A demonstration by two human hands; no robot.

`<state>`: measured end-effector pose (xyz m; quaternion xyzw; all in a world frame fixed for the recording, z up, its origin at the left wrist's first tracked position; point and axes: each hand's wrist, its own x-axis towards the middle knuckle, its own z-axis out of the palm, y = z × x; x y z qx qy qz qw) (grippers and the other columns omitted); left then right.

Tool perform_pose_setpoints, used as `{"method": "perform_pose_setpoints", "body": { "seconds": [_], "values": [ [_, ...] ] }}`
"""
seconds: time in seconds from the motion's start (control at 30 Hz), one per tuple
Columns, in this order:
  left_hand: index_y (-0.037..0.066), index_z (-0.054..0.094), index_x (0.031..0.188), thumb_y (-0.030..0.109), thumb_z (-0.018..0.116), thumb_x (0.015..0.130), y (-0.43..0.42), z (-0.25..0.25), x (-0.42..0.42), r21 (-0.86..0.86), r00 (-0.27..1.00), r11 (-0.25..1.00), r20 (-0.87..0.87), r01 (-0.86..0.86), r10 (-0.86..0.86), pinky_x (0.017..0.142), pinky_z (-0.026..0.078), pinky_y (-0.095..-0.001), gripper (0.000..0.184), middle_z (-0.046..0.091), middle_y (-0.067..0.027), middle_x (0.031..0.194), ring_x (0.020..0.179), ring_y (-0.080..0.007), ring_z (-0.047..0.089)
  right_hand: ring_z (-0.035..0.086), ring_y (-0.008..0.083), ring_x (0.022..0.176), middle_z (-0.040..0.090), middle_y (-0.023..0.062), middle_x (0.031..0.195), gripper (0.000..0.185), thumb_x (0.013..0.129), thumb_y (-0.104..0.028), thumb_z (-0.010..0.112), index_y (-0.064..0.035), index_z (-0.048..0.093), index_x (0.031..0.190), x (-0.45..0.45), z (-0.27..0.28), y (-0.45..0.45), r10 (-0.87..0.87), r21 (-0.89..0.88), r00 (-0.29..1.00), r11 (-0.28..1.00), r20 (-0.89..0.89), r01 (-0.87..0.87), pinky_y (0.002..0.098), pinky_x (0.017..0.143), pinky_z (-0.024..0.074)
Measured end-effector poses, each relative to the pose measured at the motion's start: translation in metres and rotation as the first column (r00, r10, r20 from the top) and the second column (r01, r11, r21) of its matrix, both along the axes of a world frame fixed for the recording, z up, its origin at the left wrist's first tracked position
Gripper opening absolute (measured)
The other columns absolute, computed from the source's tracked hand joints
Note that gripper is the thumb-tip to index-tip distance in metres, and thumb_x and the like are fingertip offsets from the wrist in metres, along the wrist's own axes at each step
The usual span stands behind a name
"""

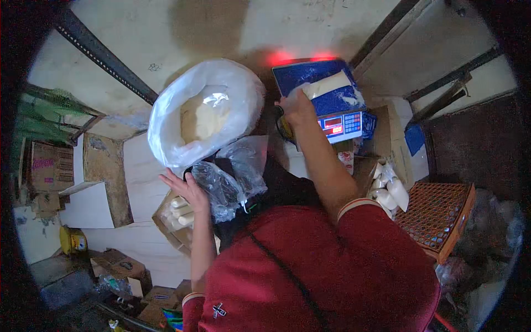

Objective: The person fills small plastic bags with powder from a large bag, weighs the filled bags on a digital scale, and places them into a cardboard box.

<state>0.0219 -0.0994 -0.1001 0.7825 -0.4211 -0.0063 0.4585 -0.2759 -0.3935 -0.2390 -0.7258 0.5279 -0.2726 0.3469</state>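
My right hand (299,108) is closed around the near end of a long plastic bag of pale powder (330,84), which lies across the blue pan of a digital scale (301,71). White powder is spilled on the pan, and red digits glow on the keypad panel (343,126). My left hand (187,191) is open, its fingers spread just below the rim of a large white plastic sack (166,135). Pale powder (202,122) fills the sack's middle, with a shiny clear piece lying on it. Crumpled clear plastic bags (224,185) are beside my left hand.
Filled white bags sit in a carton (168,224) at lower left, and more filled bags (390,188) stand at right. An orange plastic crate (437,213) is beyond them. Metal posts (105,55) rise at both sides. Cardboard boxes (119,265) and a yellow container (73,240) occupy the lower left.
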Motion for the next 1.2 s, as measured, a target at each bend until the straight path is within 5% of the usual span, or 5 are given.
{"method": "perform_pose_setpoints", "body": {
  "seconds": [0.07, 0.1, 0.2, 0.8, 1.2],
  "values": [
    [0.002, 0.016, 0.141, 0.045, 0.035, 0.092, 0.0, 0.0, -0.001, 0.004, 1.0, 1.0, 0.008, 0.006, -0.007, 0.108, 0.007, -0.0491, 0.068, 0.0, -0.0267, 0.146, 0.135, -0.041, 0.006, 0.049, 0.033, 0.085, 0.046, 0.0145, 0.104, 0.034, 0.088, -0.03, 0.055, -0.0089, 0.042, 0.113, 0.008, 0.022, 0.018, -0.407, 0.468, 0.587, 0.882, 0.7, 0.054, 0.0571, 0.069, 0.0467],
    [0.002, 0.016, 0.141, 0.045, 0.035, 0.092, -0.005, 0.001, -0.002, 0.002, 1.0, 1.0, 0.003, 0.004, -0.004, 0.108, 0.006, -0.0489, 0.068, 0.0, -0.0263, 0.146, 0.135, -0.0406, 0.006, 0.049, 0.0328, 0.086, 0.046, 0.0145, 0.104, 0.035, 0.088, -0.03, 0.055, -0.0088, 0.042, 0.113, 0.015, 0.058, 0.032, -0.691, 0.699, 0.111, 0.712, 0.714, -0.068, 0.0567, 0.069, 0.0468],
    [0.002, 0.016, 0.141, 0.046, 0.035, 0.091, 0.002, 0.001, -0.002, 0.034, 1.0, 0.999, -0.005, 0.0, 0.0, 0.108, 0.006, -0.0484, 0.069, 0.0, -0.0256, 0.146, 0.135, -0.0399, 0.006, 0.049, 0.0322, 0.087, 0.045, 0.0144, 0.106, 0.037, 0.087, -0.03, 0.056, -0.0087, 0.042, 0.114, 0.025, 0.105, 0.061, -0.748, 0.73, -0.096, 0.662, 0.656, -0.171, 0.0552, 0.07, 0.0471],
    [0.001, 0.016, 0.141, 0.039, 0.033, 0.094, 0.0, 0.011, -0.005, 0.017, 0.995, 0.998, -0.08, 0.065, -0.063, 0.109, 0.003, -0.0458, 0.063, -0.003, -0.0248, 0.147, 0.137, -0.0363, -0.001, 0.053, 0.0267, 0.103, 0.053, 0.0196, 0.109, 0.062, 0.07, -0.029, 0.071, 0.0008, 0.045, 0.118, 0.161, 0.119, 0.077, -0.009, 0.13, 0.911, 0.99, 0.412, -0.049, 0.0358, 0.088, 0.0426],
    [0.001, 0.016, 0.141, 0.043, 0.031, 0.094, 0.0, 0.005, 0.002, 0.022, 0.996, 0.998, -0.065, 0.056, -0.055, 0.109, 0.002, -0.0453, 0.065, -0.001, -0.0235, 0.147, 0.137, -0.0349, 0.0, 0.056, 0.035, 0.101, 0.056, 0.0208, 0.111, 0.07, 0.061, -0.037, 0.073, -0.0038, 0.05, 0.117, 0.266, 0.132, 0.083, 0.363, 0.255, 0.932, 0.901, 0.001, -0.351, 0.0416, 0.087, 0.0446]
  ]
}}
